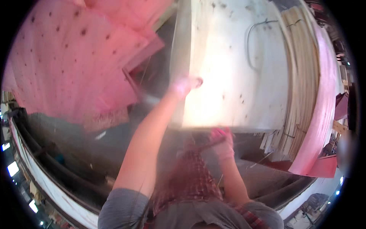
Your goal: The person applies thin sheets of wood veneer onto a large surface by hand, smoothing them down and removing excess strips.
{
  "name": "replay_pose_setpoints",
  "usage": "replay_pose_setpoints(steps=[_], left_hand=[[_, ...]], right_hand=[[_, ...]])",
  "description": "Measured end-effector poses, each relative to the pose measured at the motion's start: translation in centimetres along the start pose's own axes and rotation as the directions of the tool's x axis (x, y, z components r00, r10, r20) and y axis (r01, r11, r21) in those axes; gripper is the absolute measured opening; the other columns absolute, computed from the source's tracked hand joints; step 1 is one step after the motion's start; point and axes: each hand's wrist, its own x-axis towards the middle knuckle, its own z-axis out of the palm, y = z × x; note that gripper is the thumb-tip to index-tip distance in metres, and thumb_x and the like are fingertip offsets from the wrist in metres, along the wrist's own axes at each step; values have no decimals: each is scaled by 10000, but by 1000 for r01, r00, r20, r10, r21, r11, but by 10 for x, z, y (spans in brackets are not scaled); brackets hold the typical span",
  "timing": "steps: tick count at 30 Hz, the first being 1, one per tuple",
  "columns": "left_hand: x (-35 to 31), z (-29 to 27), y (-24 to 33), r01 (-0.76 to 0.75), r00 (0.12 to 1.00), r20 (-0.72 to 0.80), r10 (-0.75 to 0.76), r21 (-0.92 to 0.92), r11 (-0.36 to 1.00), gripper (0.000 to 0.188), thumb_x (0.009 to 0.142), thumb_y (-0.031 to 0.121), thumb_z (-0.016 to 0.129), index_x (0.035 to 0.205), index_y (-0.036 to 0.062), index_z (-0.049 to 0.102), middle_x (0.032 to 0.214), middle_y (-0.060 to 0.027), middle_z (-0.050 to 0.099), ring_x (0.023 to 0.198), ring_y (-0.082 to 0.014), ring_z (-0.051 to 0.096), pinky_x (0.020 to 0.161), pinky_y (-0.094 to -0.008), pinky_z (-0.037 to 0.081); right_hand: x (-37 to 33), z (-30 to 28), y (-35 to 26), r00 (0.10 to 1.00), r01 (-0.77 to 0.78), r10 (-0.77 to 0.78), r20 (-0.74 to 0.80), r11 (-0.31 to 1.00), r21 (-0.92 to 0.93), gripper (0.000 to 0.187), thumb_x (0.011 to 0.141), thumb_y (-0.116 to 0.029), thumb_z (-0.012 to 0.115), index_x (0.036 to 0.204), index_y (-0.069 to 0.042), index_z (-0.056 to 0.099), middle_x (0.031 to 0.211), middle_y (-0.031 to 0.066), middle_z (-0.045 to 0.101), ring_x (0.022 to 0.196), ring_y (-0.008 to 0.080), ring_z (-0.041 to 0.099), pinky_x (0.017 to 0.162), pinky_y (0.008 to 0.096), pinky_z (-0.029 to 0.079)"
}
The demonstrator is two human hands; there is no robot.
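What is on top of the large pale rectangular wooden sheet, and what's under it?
On the pale sheet lies a thin, dark, curved cord; the blurred left hand is at the sheet's left edge. What is directly underneath is covered from view.

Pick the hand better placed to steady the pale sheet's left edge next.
Left, I'd judge: the left hand is at that edge of the pale sheet, while the right hand is down by its near edge, farther away.

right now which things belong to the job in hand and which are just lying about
Seemingly in the job:
pale sheet
left hand, at its left edge
right hand, near its closest edge, blurred

Apparently lying about:
pink sheets, left
pale stack, right
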Motion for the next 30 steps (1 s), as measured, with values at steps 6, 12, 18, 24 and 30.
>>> replay_pose_setpoints(steps=[6,12,18,24,30], left_hand=[[-81,16,51,-189,980,167,113,564,804,278,786,58,613,1021,-40,502,967,-132,584,864,-204,588,785,-296,487],[-263,66,171,-80,949,314,9,215,973,281,811,180,616,993,-29,573,843,-30,595,798,-87,526,699,-262,443],[-476,-1,178,-456,878,358,319,420,784,255,824,148,591,1020,-13,574,895,-33,606,818,-85,527,705,-260,435],[-700,-109,52,-550,754,-294,588,207,809,257,810,113,602,1043,10,579,937,-10,605,843,-65,528,735,-240,433],[-853,-138,-83,-640,269,-840,471,210,739,302,766,129,650,1040,24,580,944,-14,608,849,-84,550,762,-239,442]], right_hand=[[-38,-77,-103,975,105,-117,-190,992,-74,572,788,-474,526,1085,10,458,1080,163,509,967,311,477,829,413,385],[-10,-86,26,927,-243,180,-329,957,-161,340,781,-358,521,962,-71,507,886,110,547,800,254,526,720,392,437],[-71,-1,144,940,-314,337,53,916,-250,201,786,-283,521,884,-108,524,819,38,535,750,204,515,624,331,447],[-124,36,246,891,-230,433,139,692,-684,240,791,-291,527,933,-98,518,842,42,539,766,203,514,631,332,447],[-172,64,343,860,21,439,260,478,-878,283,796,-299,533,982,-88,511,864,47,542,782,202,513,638,332,448]])
